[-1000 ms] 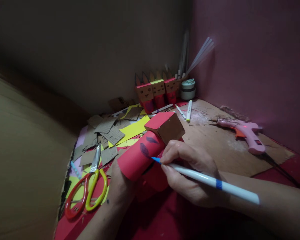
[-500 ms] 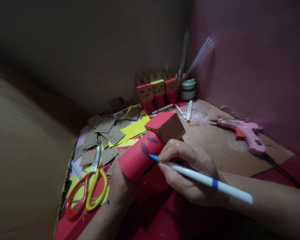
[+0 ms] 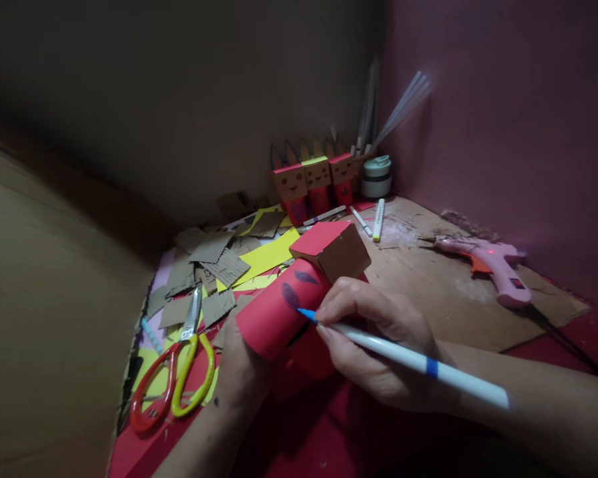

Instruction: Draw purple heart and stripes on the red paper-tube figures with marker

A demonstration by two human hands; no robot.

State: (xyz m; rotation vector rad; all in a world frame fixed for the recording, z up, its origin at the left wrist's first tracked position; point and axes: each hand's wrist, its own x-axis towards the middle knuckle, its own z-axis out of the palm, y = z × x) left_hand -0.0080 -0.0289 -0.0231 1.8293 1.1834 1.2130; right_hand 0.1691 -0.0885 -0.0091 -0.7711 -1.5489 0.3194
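A red paper tube figure with a box-shaped cardboard head leans at a tilt in front of me. My left hand grips it from behind and below; most of the fingers are hidden by the tube. Dark petal-like marks show on the red paper. A white felt-tip pen with a blue band and blue tip is pinched in my right hand. Its tip touches or nearly touches the tube at the lower end of one mark.
Scissors with red and yellow handles lie left, beside cardboard scraps and yellow paper. A pink glue gun rests at right. Behind stand several finished-looking box-headed figures, a lidded pale green container and clear sticks.
Almost nothing differs. The pen's back end has shifted slightly right and down, while its tip stays by the same mark. Both hands keep their holds.
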